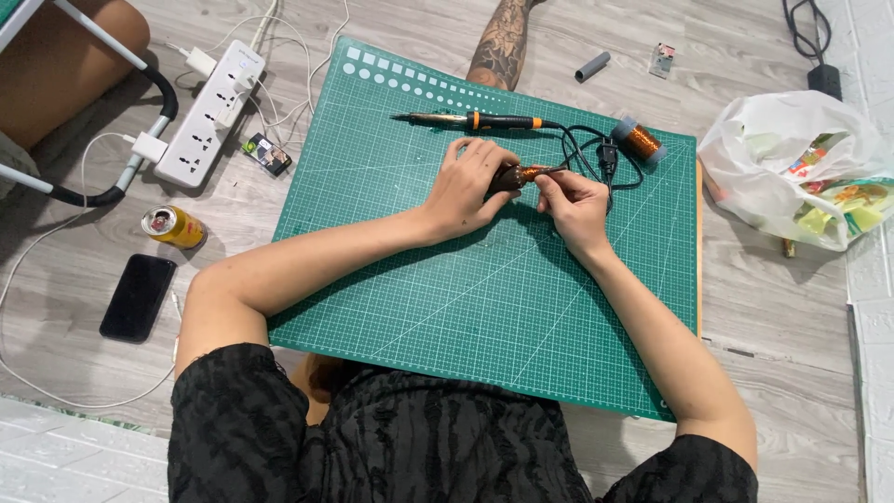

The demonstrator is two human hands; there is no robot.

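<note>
copper-wound coil [515, 176] gripped in left hand [466, 191]; right hand [570, 200] fingers pinch its wire end. advise steady tension, turns tight.

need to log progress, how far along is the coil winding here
Done: part of the dark tube already carries copper wire turns. In hand: the left hand grips the tube while the right hand pinches the wire at its end, over the green cutting mat. Left: the dark part under the left hand looks unwound, the copper wire spool is far from empty, and the soldering iron lies untouched.
</note>
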